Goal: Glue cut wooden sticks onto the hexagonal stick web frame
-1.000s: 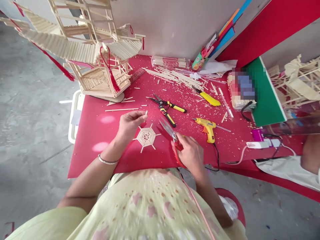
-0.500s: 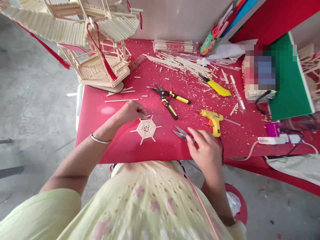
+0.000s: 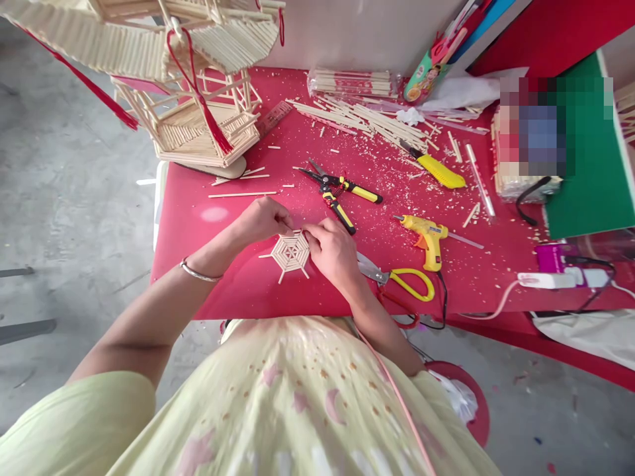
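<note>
A small web-shaped piece of wooden sticks [image 3: 290, 254], with a six-sided frame and spokes jutting out, lies flat near the table's front edge. At its upper edge my left hand [image 3: 265, 217] is closed in a pinch on a short thin wooden stick [image 3: 297, 231]. From the right, my right hand [image 3: 333, 250] pinches at the other end of this stick, by the upper right spoke, and hides part of the web. Scissors [image 3: 381, 276] with one yellow and one red handle lie right beside my right wrist.
Yellow-black pliers [image 3: 342, 188] lie beyond my hands. To the right are a yellow glue gun [image 3: 426, 241] and a yellow utility knife [image 3: 441, 172]. A stick-built pavilion [image 3: 203, 125] with red tassels stands back left. Loose sticks [image 3: 367, 122] and shavings cover the back.
My right hand has moved left from over the scissors to the web's upper right edge, uncovering the scissor handles. My left hand stays at the upper edge.
</note>
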A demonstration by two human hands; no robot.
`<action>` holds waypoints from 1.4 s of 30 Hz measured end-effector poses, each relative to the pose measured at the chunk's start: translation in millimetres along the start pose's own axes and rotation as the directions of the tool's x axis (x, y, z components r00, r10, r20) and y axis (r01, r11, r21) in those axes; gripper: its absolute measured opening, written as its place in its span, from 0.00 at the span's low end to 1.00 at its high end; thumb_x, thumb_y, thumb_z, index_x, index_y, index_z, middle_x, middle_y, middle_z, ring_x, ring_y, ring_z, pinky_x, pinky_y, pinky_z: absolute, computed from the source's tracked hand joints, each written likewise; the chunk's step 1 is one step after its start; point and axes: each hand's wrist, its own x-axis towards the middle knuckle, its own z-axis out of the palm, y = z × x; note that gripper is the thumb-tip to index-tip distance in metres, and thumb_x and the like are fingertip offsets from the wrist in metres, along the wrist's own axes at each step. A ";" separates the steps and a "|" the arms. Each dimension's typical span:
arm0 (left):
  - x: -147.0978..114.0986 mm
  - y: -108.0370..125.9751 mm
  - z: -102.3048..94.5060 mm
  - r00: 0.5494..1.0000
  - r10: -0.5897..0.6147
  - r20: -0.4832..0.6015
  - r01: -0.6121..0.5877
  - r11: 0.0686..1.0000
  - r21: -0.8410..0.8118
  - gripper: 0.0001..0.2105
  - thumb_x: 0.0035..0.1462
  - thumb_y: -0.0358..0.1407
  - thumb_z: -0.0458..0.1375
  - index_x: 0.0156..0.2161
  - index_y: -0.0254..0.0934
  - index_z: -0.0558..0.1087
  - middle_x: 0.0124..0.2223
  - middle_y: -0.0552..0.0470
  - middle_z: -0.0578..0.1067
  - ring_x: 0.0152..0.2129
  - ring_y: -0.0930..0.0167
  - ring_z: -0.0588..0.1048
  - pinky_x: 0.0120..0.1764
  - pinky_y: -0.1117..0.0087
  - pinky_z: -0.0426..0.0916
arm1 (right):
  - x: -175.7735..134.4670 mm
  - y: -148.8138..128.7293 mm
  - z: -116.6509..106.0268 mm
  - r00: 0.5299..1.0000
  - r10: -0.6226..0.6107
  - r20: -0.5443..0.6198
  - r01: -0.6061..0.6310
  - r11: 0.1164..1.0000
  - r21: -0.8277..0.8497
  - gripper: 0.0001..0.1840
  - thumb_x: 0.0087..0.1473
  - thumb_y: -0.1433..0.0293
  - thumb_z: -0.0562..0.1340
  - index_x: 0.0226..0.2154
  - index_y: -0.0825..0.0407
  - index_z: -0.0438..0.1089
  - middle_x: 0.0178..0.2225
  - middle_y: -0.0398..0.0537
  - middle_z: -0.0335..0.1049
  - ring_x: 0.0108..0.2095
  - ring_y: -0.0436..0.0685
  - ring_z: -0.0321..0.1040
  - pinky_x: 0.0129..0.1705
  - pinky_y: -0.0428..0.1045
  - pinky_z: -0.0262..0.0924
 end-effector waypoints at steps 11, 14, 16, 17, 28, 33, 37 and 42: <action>-1.4 -5.8 2.1 0.999 0.032 -0.007 -0.031 0.997 0.070 0.06 0.45 0.35 0.68 0.29 0.34 0.84 0.24 0.50 0.80 0.24 0.69 0.76 0.28 0.72 0.66 | 8.7 -3.0 6.9 0.996 0.015 0.092 -0.016 1.000 0.008 0.16 0.67 0.72 0.57 0.49 0.46 0.79 0.40 0.51 0.70 0.46 0.59 0.66 0.47 0.51 0.60; -5.4 -4.3 1.1 0.997 0.072 0.004 -0.072 0.995 0.074 0.06 0.47 0.33 0.64 0.29 0.34 0.84 0.27 0.50 0.82 0.25 0.69 0.77 0.31 0.72 0.68 | 7.4 -4.5 6.4 0.995 0.015 0.094 -0.016 1.000 0.008 0.16 0.67 0.71 0.57 0.48 0.46 0.79 0.41 0.51 0.70 0.47 0.59 0.67 0.48 0.51 0.60; -8.3 -3.4 0.0 0.995 0.094 0.022 -0.096 0.992 0.079 0.08 0.48 0.31 0.61 0.30 0.35 0.84 0.29 0.51 0.83 0.27 0.69 0.78 0.32 0.73 0.69 | 6.6 -5.4 6.4 0.996 0.012 0.090 -0.013 1.000 0.016 0.16 0.68 0.70 0.56 0.48 0.46 0.79 0.41 0.51 0.70 0.47 0.59 0.66 0.48 0.50 0.60; -9.4 -3.2 -0.5 0.995 0.096 0.031 -0.098 0.992 0.083 0.09 0.48 0.31 0.60 0.31 0.36 0.84 0.30 0.52 0.83 0.28 0.69 0.79 0.33 0.73 0.70 | 6.2 -5.8 6.3 0.996 0.010 0.090 -0.012 1.000 0.020 0.16 0.68 0.70 0.56 0.48 0.46 0.79 0.41 0.51 0.70 0.47 0.59 0.66 0.49 0.50 0.60; -10.6 -3.6 -1.7 0.997 0.043 0.057 -0.048 0.995 0.090 0.11 0.47 0.31 0.59 0.32 0.36 0.84 0.30 0.54 0.83 0.29 0.69 0.79 0.34 0.74 0.69 | 3.8 -7.2 5.6 0.997 0.014 0.081 -0.016 1.000 0.024 0.17 0.68 0.69 0.57 0.51 0.46 0.79 0.40 0.50 0.71 0.47 0.59 0.68 0.49 0.50 0.61; -11.0 -2.3 -3.2 0.997 0.033 0.073 -0.038 0.997 0.071 0.10 0.47 0.32 0.60 0.31 0.37 0.84 0.29 0.53 0.83 0.28 0.69 0.79 0.32 0.74 0.69 | 2.9 -6.2 7.3 0.997 0.012 0.074 -0.014 1.000 0.025 0.17 0.68 0.69 0.56 0.52 0.46 0.78 0.41 0.50 0.72 0.47 0.59 0.68 0.50 0.50 0.61; -10.8 -1.9 -1.5 0.997 0.054 0.057 -0.061 0.990 0.127 0.10 0.47 0.31 0.60 0.32 0.38 0.84 0.28 0.54 0.82 0.26 0.69 0.78 0.30 0.73 0.67 | 2.7 -5.6 7.8 0.997 0.015 0.082 -0.017 0.999 0.028 0.17 0.69 0.68 0.56 0.51 0.46 0.78 0.41 0.50 0.72 0.48 0.59 0.68 0.51 0.50 0.61; -16.9 7.0 4.9 0.996 0.089 0.012 -0.088 0.940 0.329 0.12 0.50 0.30 0.58 0.33 0.40 0.85 0.32 0.51 0.83 0.29 0.67 0.78 0.34 0.71 0.67 | 0.7 -10.2 3.5 0.997 -0.001 0.071 -0.001 1.000 0.028 0.16 0.68 0.68 0.56 0.51 0.46 0.78 0.40 0.50 0.71 0.47 0.58 0.68 0.50 0.50 0.61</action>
